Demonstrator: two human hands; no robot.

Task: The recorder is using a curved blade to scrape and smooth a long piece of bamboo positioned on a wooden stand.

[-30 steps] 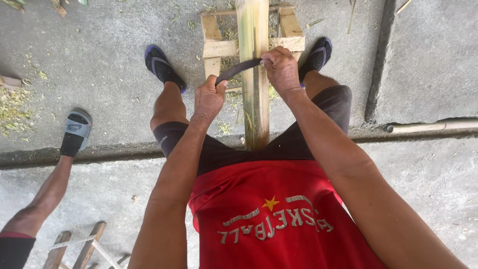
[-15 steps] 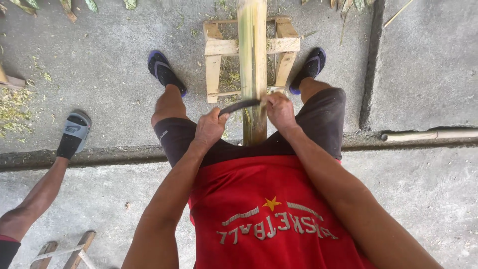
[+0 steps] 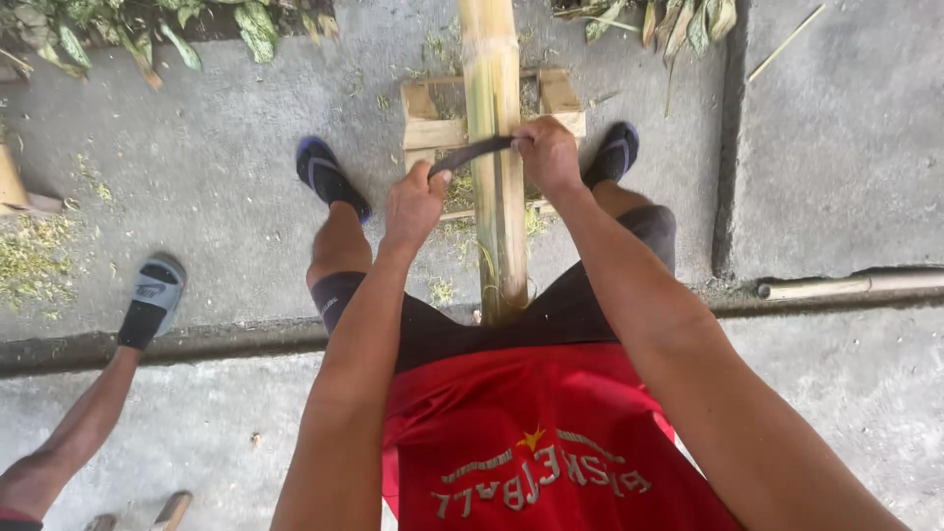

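Now both hands, left hand (image 3: 413, 205) and right hand (image 3: 547, 155), grip the curved blade (image 3: 470, 153) across the bamboo pole (image 3: 495, 147); a slip could cut fingers

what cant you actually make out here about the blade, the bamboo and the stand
- Head view: both ends of the curved blade sit inside the left hand and right hand, so any handles are hidden.
- The bamboo pole is cut off by the top edge, and its near end is hidden behind the shorts.
- The wooden stand is partly covered by the pole and hands.
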